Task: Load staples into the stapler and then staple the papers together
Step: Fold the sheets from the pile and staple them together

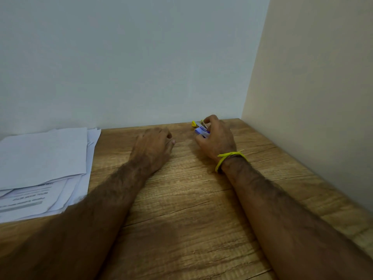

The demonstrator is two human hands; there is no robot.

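Observation:
A small yellow stapler (194, 124) lies at the far edge of the wooden table (181, 209), close to the wall. Right beside it is a small blue-white staple box (200, 131). My right hand (217, 139) curls round the box and the stapler's rear end, hiding most of both. My left hand (154, 147) rests on the table to the left of them with loosely curled fingers, holding nothing. A loose stack of white papers (43, 168) lies at the table's left side, one printed sheet showing at the front.
A pale wall runs along the table's far edge and a beige wall (312, 98) along its right edge, forming a corner behind the stapler. A yellow band circles my right wrist.

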